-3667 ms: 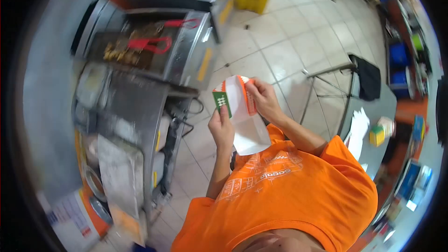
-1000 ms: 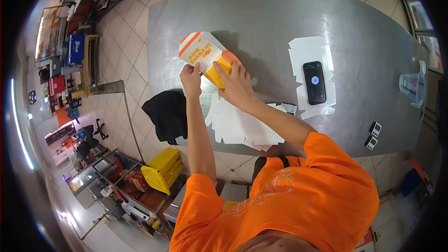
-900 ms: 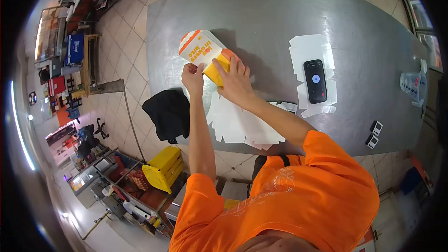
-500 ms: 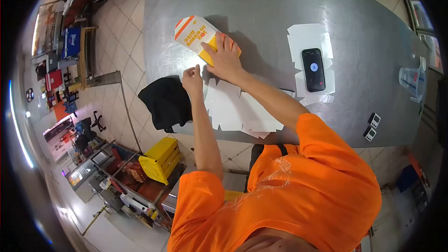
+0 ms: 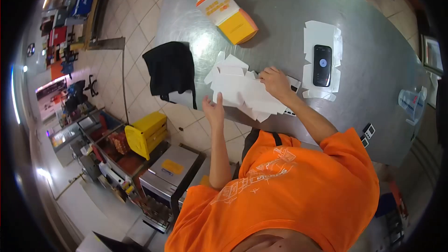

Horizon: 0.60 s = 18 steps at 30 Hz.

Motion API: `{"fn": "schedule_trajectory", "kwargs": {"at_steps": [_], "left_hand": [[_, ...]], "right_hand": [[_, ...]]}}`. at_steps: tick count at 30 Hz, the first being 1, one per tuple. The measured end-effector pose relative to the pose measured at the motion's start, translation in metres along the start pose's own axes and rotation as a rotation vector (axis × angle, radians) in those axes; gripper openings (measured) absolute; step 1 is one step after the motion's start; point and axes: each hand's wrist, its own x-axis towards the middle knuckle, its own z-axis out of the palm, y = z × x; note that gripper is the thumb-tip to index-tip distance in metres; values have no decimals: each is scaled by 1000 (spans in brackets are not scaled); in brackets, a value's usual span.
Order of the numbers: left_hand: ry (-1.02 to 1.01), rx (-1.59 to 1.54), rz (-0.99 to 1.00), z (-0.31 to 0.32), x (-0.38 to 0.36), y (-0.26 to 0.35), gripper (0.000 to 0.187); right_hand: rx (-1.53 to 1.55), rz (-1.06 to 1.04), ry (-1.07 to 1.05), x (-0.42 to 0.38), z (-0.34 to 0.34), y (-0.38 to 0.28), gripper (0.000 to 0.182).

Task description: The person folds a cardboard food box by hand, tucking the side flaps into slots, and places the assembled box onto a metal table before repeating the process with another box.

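Observation:
My right hand [image 5: 276,83] is closed on the upper right edge of a white flat carton blank [image 5: 254,94], which has notched flaps. Another blank [image 5: 226,88] lies partly under it at the table's near edge. My left hand [image 5: 213,112] is by the near left side of the blanks, fingers apart and holding nothing. Farther off on the metal table stands a folded yellow, white and orange carton [image 5: 228,16], which neither hand touches.
A black cloth item [image 5: 170,70] hangs over the table's left edge. To the right, a phone [image 5: 322,65] lies on another white blank [image 5: 317,30]. Two small timers [image 5: 367,133] and a clear plastic jug [image 5: 411,102] are near the right edge of the steel table [image 5: 280,18].
My right hand has let go of the folded carton and come back to grip a white blank. My left hand has moved down toward me. The whole view has shifted.

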Motion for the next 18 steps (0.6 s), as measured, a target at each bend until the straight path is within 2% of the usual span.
{"fn": "schedule_trajectory", "kwargs": {"at_steps": [1,4,7,10,14,15,18], "left_hand": [[-54,-229,-81,-10,-9,20,94],[-253,-735,-347,-61,-41,82,96],[-437,-594,-87,-102,-79,99,103],[-499,-867,-153,-136,-104,87,103],[-402,-1122,-135,-181,-133,48,105],[-368,-1077,-96,-192,-143,35,100],[-262,-1071,-149,-213,-163,-27,91]], "right_hand": [[44,-59,4,-1,-9,-10,26],[-7,-499,218,-22,-52,-63,34],[9,-616,244,-45,-80,-102,36],[12,-717,310,-59,-77,-115,41],[-12,-862,417,-78,-65,-129,41],[-2,-896,415,-84,-61,-134,40],[36,-980,364,-108,-46,-154,37]]}}
